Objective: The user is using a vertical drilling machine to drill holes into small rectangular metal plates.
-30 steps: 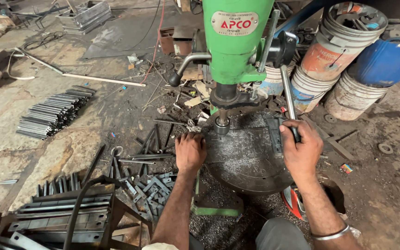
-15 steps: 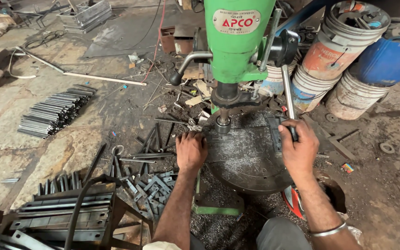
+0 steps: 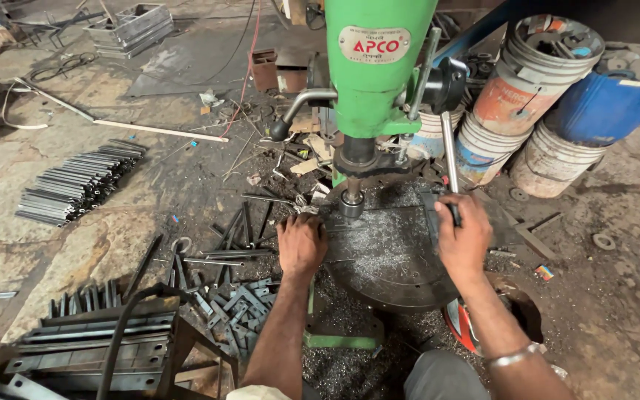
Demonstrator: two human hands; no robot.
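A green drill press (image 3: pixel 379 67) stands before me with its chuck (image 3: pixel 351 201) just above a round dark metal table (image 3: pixel 398 259) strewn with shavings. My left hand (image 3: pixel 301 244) rests on the table's left edge and presses down on a small metal piece under the chuck; the piece is mostly hidden by the fingers. My right hand (image 3: pixel 462 235) grips the lower end of the feed lever (image 3: pixel 447 159) on the machine's right side.
Loose dark metal brackets (image 3: pixel 238 296) lie on the floor at the left. A bundle of metal strips (image 3: pixel 75 181) lies further left. Stacked steel frames (image 3: pixel 90 348) fill the lower left. Buckets (image 3: pixel 516 111) and a blue drum (image 3: pixel 605 104) stand at the right.
The right hand on the feed lever has come down slightly. The left hand stays at the table's left edge.
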